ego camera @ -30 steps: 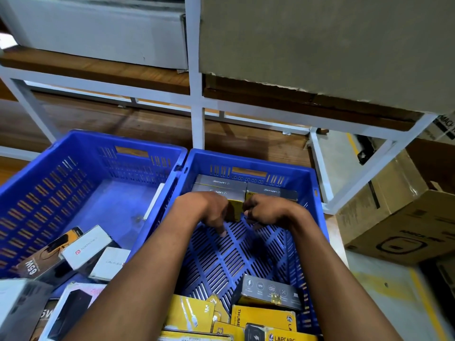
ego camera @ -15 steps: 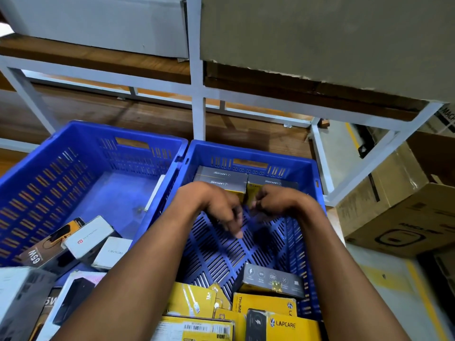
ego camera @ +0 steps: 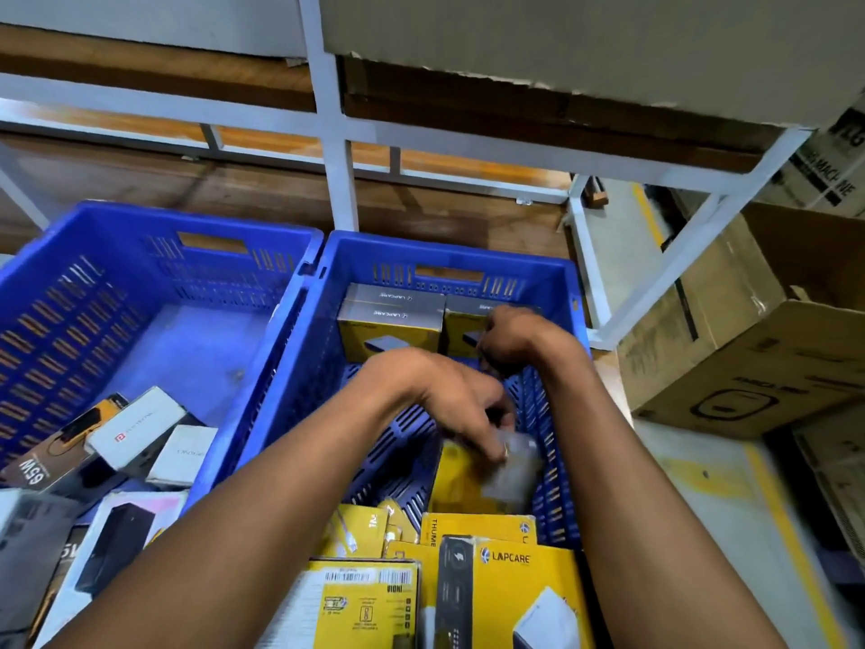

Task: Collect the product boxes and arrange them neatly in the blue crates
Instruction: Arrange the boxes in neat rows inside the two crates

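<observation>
Left hand [ego camera: 461, 407] with fingers curled down onto a blurred grey-and-yellow product box [ego camera: 487, 470] in the right blue plastic crate [ego camera: 449, 248], right hand [ego camera: 508, 339] touching the upright yellow boxes [ego camera: 461, 332] at the far wall, its grip hidden

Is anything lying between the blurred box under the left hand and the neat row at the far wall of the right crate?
Nothing visible: bare slatted floor runs from the blurred grey-and-yellow box to the stacked grey-topped yellow boxes; the right hand rests there.
</observation>
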### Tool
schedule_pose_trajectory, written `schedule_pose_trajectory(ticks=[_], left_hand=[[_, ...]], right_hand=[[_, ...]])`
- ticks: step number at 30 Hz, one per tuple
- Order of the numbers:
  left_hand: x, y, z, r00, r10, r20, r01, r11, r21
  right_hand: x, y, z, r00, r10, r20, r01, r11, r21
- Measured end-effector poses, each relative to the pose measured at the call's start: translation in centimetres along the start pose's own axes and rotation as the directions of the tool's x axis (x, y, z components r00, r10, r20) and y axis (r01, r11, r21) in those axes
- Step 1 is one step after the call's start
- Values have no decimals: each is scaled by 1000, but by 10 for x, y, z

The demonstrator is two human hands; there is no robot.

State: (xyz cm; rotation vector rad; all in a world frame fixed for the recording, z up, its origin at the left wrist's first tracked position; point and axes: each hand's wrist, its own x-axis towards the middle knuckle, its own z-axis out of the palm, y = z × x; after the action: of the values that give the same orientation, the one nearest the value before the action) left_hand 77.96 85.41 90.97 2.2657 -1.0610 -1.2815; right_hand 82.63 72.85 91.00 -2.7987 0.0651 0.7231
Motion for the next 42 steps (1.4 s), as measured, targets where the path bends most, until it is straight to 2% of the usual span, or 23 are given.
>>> schedule_pose_trajectory(ticks=[3, 7, 10, 15, 18, 21, 23, 26, 30, 34, 38, 41, 42], left_hand=[[-8, -15, -12, 982, -36, -184, 36, 999, -3], [-20, -34, -26, 928, -112, -356, 36, 976, -214], [-27, -43, -37, 815, -164, -556, -24, 949, -314], [-34, -51, -48, 638, -266, -722, -86, 908, -410], [-37, -54, -54, 514, -382, -768, -142, 845, -516], [-44, -55, -60, 464, -477, -746, -291, 713, -638], [-51, -56, -62, 504, -512, -696, -352, 614, -706], [-59, -57, -60, 593, -470, -654, -418, 514, -749], [-66, -62, -60, 609, -465, -643, -467, 445, -764], [-70, -65, -61, 651, -456, -606, -499, 344, -795], [-75, -66, -61, 715, -442, -542, -487, 242, -839], [-80, -70, -62, 760, -403, -509, -534, 58, -843], [-82, -72, -63, 777, -377, -505, -543, 6, -839]], right_hand=[[0, 1, -1, 997, 40, -69, -34, 995, 98], [-5, 3, -9, 985, 106, -134, -69, 964, 257], [-12, -2, -17, 971, 133, -200, -57, 936, 346], [-12, 2, -17, 929, 235, -286, 8, 760, 650], [-12, 2, -14, 880, 137, -454, 176, 795, 581], [-10, -3, -14, 811, 16, -585, 326, 817, 475], [-9, -4, -14, 779, -60, -624, 408, 805, 431], [-17, -4, -15, 754, -188, -630, 492, 797, 351], [-33, -4, -19, 708, -309, -635, 612, 718, 332], [-35, -3, -22, 647, -327, -689, 686, 644, 339], [-29, -4, -23, 554, -332, -764, 759, 579, 298], [-26, -5, -22, 504, -299, -810, 771, 578, 267], [-26, -7, -20, 512, -268, -816, 757, 591, 280]])
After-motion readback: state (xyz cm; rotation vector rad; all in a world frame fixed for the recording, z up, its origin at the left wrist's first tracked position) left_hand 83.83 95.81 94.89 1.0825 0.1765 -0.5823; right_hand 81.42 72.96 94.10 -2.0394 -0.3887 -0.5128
